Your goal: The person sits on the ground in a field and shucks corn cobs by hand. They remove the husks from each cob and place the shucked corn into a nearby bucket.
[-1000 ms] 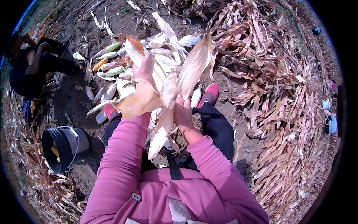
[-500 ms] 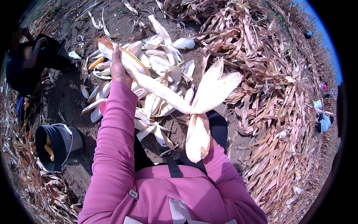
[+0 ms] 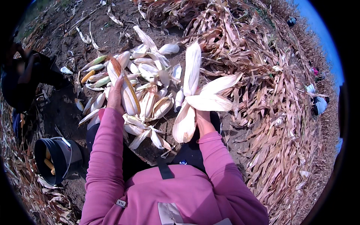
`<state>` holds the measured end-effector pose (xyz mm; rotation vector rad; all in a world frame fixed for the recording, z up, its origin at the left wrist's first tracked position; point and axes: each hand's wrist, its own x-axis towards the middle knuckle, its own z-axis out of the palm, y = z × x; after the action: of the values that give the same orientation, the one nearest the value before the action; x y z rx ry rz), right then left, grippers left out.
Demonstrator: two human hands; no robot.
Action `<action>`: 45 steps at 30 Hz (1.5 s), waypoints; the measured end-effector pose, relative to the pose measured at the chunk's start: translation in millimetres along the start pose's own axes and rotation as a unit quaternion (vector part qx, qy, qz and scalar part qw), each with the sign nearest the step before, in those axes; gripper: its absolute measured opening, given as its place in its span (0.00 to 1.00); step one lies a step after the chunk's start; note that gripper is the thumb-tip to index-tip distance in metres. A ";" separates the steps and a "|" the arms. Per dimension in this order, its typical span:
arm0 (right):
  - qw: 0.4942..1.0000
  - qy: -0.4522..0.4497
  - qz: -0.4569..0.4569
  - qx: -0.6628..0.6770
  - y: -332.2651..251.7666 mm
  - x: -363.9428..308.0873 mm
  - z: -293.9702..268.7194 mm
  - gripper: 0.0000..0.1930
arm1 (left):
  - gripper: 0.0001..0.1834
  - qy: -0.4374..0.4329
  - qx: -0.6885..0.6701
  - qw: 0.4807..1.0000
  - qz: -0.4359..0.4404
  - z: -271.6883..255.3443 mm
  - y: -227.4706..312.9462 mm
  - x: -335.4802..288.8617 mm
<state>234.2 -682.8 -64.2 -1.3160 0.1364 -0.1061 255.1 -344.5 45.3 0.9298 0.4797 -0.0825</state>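
Note:
My left hand is wrapped round a corn ear that is partly out of its pale husk. A strip of yellow kernels and brown silk shows along it. To the right, my right hand is closed on a spread bunch of pale corn husk leaves, apart from the ear. The leaves cover most of its fingers. Beneath and beyond my hands lies a pile of corn ears in husks, and a bare yellow ear rests at its left edge.
At left a dark bucket lies tipped, holding several yellow ears. Another person in dark clothes sits at far left. Dry cornstalks are heaped along the right. A white-and-dark bundle lies at far right.
The husk strip linking the ear to my right hand has come away from the ear. My right hand has moved up and the leaves have fanned out. My left hand has lowered slightly with the ear.

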 end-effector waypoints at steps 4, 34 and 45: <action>0.996 0.064 0.032 -0.048 1.7 -4.5 29.5 0.19 | 0.27 -0.024 0.152 0.987 -0.047 -7.6 -44.8 7.5; 0.925 0.112 -0.075 -0.355 -20.5 -9.1 37.8 0.10 | 0.29 -0.113 -0.100 0.971 -0.186 -12.9 -103.9 12.6; 0.972 0.156 0.112 -0.133 -26.8 -5.0 9.4 0.09 | 0.33 0.031 0.598 0.796 -0.089 -117.4 -191.0 65.7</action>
<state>230.8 -679.7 -35.8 -1.5351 0.5812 -0.1043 219.4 -358.5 -185.2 2.1416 0.5654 -0.5828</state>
